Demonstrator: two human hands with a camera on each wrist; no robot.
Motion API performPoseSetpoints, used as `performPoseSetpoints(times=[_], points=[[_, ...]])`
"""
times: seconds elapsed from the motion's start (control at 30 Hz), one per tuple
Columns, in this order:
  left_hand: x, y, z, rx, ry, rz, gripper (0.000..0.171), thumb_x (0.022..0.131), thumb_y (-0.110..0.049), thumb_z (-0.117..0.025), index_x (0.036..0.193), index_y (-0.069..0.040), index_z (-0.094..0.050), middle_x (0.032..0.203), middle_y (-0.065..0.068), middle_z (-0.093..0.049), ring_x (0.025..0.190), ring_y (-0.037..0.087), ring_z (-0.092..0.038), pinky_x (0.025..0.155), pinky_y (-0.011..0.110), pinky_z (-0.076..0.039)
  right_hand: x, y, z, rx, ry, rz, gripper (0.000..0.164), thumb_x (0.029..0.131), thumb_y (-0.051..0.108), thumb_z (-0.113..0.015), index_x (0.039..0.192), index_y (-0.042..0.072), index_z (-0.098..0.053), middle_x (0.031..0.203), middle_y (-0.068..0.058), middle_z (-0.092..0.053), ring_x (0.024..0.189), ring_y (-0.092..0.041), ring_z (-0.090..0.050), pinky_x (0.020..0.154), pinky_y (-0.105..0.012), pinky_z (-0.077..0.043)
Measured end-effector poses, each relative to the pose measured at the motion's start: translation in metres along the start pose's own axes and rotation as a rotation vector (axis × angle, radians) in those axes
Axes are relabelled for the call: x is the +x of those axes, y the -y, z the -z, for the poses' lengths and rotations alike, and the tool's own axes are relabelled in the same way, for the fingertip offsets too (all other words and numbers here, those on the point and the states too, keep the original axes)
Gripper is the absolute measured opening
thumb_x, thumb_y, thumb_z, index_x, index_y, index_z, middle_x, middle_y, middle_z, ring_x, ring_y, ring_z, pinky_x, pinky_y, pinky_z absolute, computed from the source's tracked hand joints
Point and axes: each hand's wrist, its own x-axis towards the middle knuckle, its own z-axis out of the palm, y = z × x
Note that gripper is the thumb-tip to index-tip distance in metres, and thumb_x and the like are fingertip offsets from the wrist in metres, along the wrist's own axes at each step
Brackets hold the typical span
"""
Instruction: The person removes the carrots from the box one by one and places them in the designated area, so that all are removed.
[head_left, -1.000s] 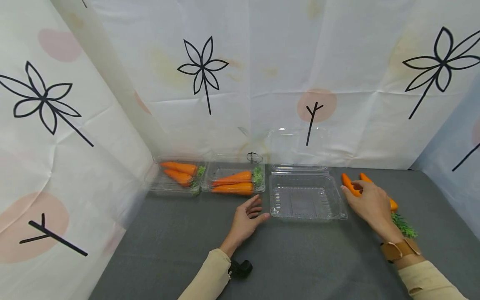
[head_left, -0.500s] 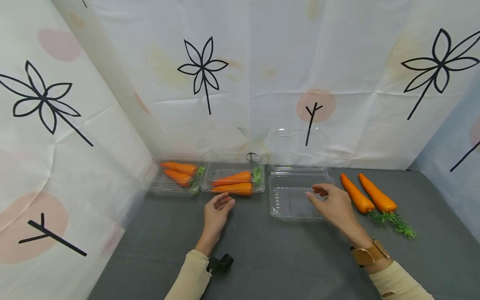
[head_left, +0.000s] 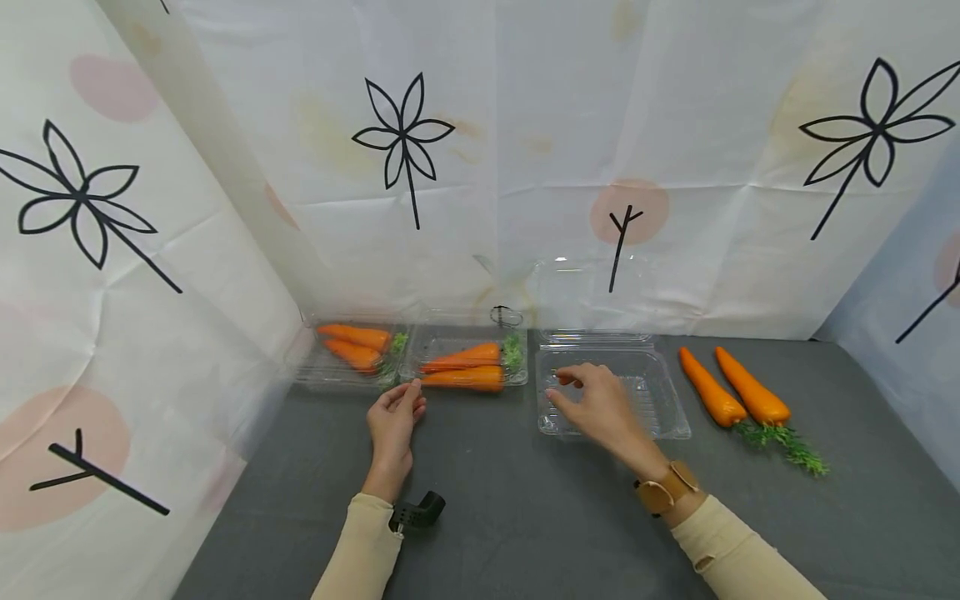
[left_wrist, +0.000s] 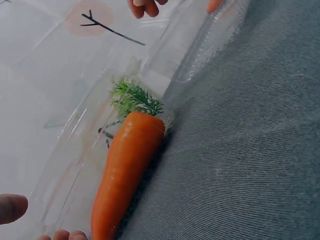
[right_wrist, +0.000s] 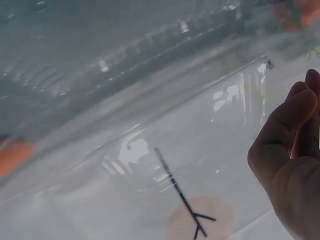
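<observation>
My left hand is at the front left corner of the middle clear plastic container. Its thumb and fingertips stand apart in the left wrist view; whether they touch the plastic, I cannot tell. Through that wall shows an orange carrot with a green top, beside another carrot. Over the right-hand container, whose lid stands raised, hovers my right hand. Its fingers are loosely bent and grip nothing visible.
Two loose carrots, one nearer and one farther right, lie right of the raised-lid container. At the far left stands another container with two carrots. A printed white cloth rises behind the containers.
My right hand has left the loose carrots and moved left over the raised-lid container. My left hand has shifted left along the front of the middle container.
</observation>
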Motion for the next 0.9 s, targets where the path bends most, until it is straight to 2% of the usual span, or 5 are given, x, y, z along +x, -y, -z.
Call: performPoseSetpoints(times=[0.4,0.57,0.77,0.83,0.9], points=[[0.011,-0.001,0.000,-0.084,-0.091,0.046,0.032,0.098,-0.022,-0.070,0.120,0.000,-0.061,0.100,0.007,-0.067,0.088,0.018,-0.069,0.083,0.028,-0.059,0.025,0.020,-0.028,-0.179,0.083,0.059,0.029,0.086,0.023,-0.083,0.107,0.003,-0.078,0.097,-0.011,-0.070,0.085,-0.027,-0.054,0.078,-0.040,-0.045],[0.014,0.000,0.001,-0.111,-0.100,0.057,0.030,0.098,-0.019,-0.071,0.118,0.000,-0.061,0.107,0.014,-0.067,0.088,0.019,-0.069,0.082,0.029,-0.059,0.030,0.019,-0.036,-0.236,0.053,0.037,0.026,0.084,0.021,-0.085,0.104,0.005,-0.079,0.096,-0.010,-0.069,0.083,-0.026,-0.053,0.073,-0.037,-0.043],[0.019,0.001,0.002,-0.118,-0.087,0.085,0.033,0.099,-0.017,-0.069,0.126,0.002,-0.063,0.117,0.014,-0.067,0.102,0.025,-0.068,0.093,0.034,-0.056,0.031,0.019,-0.043,-0.266,0.001,0.035,0.025,0.082,0.018,-0.087,0.103,0.007,-0.080,0.097,-0.010,-0.069,0.083,-0.028,-0.054,0.074,-0.039,-0.047],[0.021,0.002,0.002,-0.118,-0.079,0.089,0.035,0.099,-0.017,-0.068,0.128,0.003,-0.063,0.116,0.014,-0.068,0.105,0.026,-0.067,0.095,0.036,-0.055,0.031,0.019,-0.045,-0.274,-0.016,0.047,0.025,0.081,0.017,-0.087,0.103,0.007,-0.080,0.096,-0.010,-0.070,0.084,-0.029,-0.055,0.075,-0.041,-0.048],[0.022,0.003,0.003,-0.123,-0.074,0.090,0.034,0.100,-0.016,-0.068,0.128,0.003,-0.063,0.114,0.012,-0.069,0.105,0.026,-0.067,0.096,0.036,-0.055,0.031,0.018,-0.046,-0.272,-0.034,0.059,0.024,0.081,0.016,-0.088,0.102,0.007,-0.081,0.095,-0.010,-0.070,0.084,-0.029,-0.057,0.086,-0.044,-0.051]])
